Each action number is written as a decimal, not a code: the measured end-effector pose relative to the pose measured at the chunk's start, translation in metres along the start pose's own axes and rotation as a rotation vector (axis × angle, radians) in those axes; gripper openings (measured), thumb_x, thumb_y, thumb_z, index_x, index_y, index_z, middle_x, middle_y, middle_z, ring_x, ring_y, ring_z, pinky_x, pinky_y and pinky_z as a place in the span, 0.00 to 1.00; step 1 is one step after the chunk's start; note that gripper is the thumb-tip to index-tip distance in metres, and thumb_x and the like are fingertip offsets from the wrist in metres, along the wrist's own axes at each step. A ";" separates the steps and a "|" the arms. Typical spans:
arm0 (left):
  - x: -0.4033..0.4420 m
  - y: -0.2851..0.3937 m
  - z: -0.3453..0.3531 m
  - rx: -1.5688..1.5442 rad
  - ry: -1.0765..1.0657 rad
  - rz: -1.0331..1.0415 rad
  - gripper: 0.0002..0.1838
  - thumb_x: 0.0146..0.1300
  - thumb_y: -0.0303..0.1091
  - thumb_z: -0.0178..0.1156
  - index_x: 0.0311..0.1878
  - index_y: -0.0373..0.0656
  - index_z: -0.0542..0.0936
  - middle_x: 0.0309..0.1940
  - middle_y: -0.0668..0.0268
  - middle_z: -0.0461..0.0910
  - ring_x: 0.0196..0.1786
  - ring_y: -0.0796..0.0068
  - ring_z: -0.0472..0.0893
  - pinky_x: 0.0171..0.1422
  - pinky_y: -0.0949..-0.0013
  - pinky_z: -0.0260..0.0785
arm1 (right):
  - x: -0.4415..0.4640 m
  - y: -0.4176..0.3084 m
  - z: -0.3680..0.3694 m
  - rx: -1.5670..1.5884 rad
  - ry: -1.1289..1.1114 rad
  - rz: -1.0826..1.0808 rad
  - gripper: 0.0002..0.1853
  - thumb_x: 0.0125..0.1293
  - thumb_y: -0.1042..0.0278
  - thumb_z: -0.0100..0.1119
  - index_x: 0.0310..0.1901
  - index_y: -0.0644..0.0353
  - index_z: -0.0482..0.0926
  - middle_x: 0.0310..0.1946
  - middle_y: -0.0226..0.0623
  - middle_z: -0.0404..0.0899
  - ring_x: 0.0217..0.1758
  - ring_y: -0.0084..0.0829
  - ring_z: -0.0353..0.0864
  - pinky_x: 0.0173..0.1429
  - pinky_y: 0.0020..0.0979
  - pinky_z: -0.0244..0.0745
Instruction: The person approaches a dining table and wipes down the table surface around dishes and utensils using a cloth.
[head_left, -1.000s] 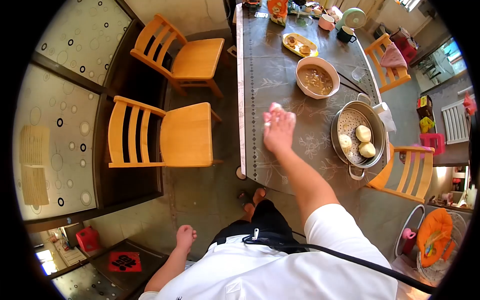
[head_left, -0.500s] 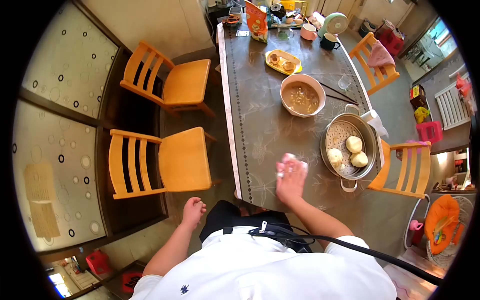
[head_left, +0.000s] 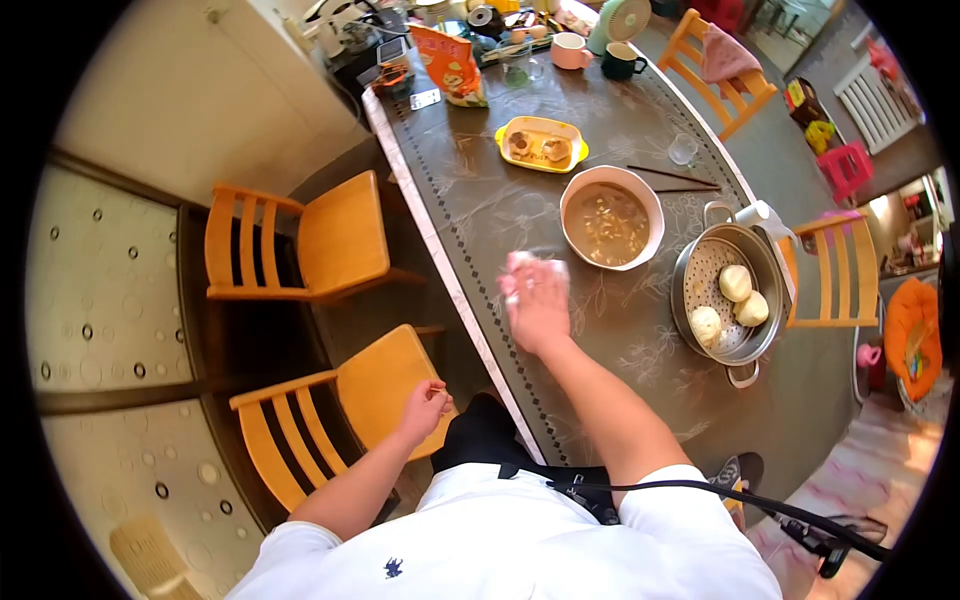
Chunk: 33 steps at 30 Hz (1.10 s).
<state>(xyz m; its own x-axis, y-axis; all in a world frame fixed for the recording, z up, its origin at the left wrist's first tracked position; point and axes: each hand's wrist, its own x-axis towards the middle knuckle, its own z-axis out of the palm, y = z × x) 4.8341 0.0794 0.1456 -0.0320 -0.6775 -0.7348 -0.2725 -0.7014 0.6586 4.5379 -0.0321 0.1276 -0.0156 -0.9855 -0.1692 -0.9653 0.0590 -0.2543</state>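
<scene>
Pale cloth shows at the right hand's fingertips on the tabletop, near the soup bowl; blur means I cannot tell whether the fingers clamp it. Fingers curled together, the left hand hangs over a wooden chair. Three buns sit in a steamer.

The person wears a white shirt | its short sleeves are plain white | a small dark-blue emblem marks the chest | the bottoms are black | a black cable crosses the right sleeve from the waist | hands are bare
</scene>
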 end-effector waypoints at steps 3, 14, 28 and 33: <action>0.053 0.020 -0.029 0.093 -0.026 0.020 0.13 0.74 0.28 0.57 0.59 0.39 0.77 0.42 0.61 0.84 0.38 0.74 0.82 0.44 0.67 0.77 | -0.020 0.006 -0.014 0.096 -0.078 -0.110 0.37 0.80 0.48 0.48 0.86 0.51 0.57 0.88 0.46 0.48 0.92 0.48 0.39 0.92 0.50 0.34; 0.095 0.082 -0.056 0.217 -0.027 0.063 0.13 0.75 0.27 0.55 0.59 0.41 0.76 0.41 0.61 0.84 0.35 0.76 0.82 0.39 0.72 0.75 | -0.229 0.070 0.017 0.026 0.169 0.757 0.40 0.77 0.49 0.55 0.85 0.54 0.58 0.86 0.52 0.52 0.90 0.57 0.44 0.91 0.55 0.36; 0.167 0.190 -0.021 0.229 -0.306 0.403 0.10 0.76 0.28 0.57 0.57 0.43 0.78 0.40 0.67 0.85 0.36 0.79 0.83 0.42 0.74 0.75 | -0.210 -0.040 0.058 0.034 0.354 0.963 0.44 0.71 0.53 0.60 0.83 0.62 0.58 0.84 0.62 0.51 0.88 0.64 0.46 0.88 0.60 0.38; 0.226 0.238 -0.011 0.540 -0.309 0.825 0.07 0.73 0.27 0.60 0.50 0.36 0.81 0.39 0.63 0.83 0.38 0.72 0.81 0.49 0.67 0.75 | -0.104 -0.098 0.049 0.137 0.308 0.845 0.46 0.71 0.46 0.60 0.83 0.62 0.58 0.86 0.61 0.47 0.89 0.64 0.43 0.87 0.64 0.37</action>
<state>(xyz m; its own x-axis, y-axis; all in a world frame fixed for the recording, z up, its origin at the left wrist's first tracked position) 4.7724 -0.2429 0.1383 -0.6300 -0.7625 -0.1472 -0.4464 0.2004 0.8721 4.6472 0.0726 0.1236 -0.7921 -0.6032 -0.0939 -0.5615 0.7802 -0.2757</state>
